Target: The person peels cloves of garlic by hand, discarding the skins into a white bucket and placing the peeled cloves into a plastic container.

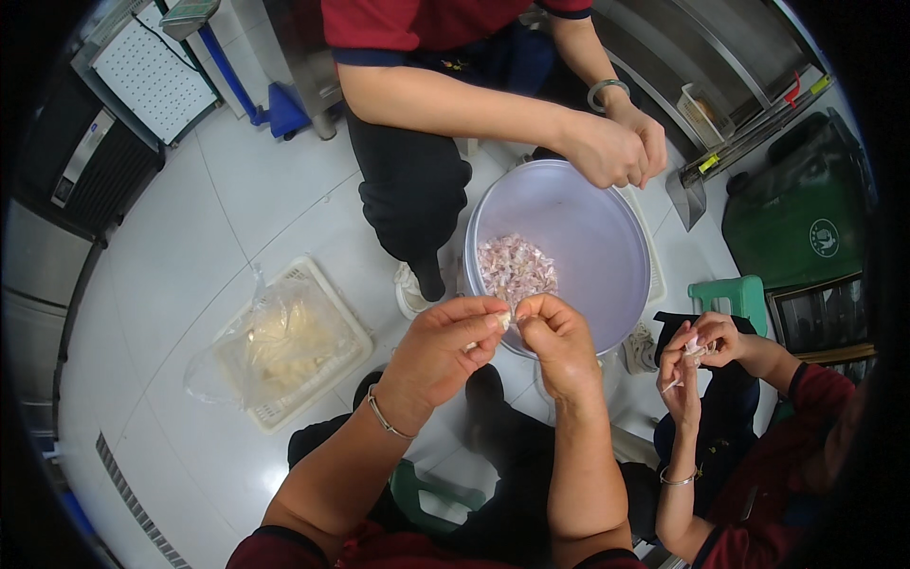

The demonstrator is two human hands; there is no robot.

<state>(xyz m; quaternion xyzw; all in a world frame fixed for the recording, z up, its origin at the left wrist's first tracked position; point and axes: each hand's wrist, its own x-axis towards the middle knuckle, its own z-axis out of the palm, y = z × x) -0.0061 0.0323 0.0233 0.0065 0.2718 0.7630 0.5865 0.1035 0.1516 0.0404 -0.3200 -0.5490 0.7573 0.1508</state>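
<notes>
Between the thumb and fingertips of my left hand point(438, 346) is a small pale garlic clove point(503, 321). My right hand point(562, 349) meets it there, thumb and forefinger pinched on the clove's edge; any bit of skin in that pinch is too small to make out. Both hands are over the near rim of a large lavender-grey bucket point(602, 256). A heap of pinkish-white garlic skins point(517, 266) lies at the bucket's left side.
Left on the tiled floor, a white basket point(353, 327) holds a clear plastic bag point(294, 341) of pale peeled cloves. Across the bucket, a co-worker's hands point(621, 147) are over its rim. Another's hands point(697, 360) hold garlic at right, near a green stool point(735, 296) and green bin point(796, 209).
</notes>
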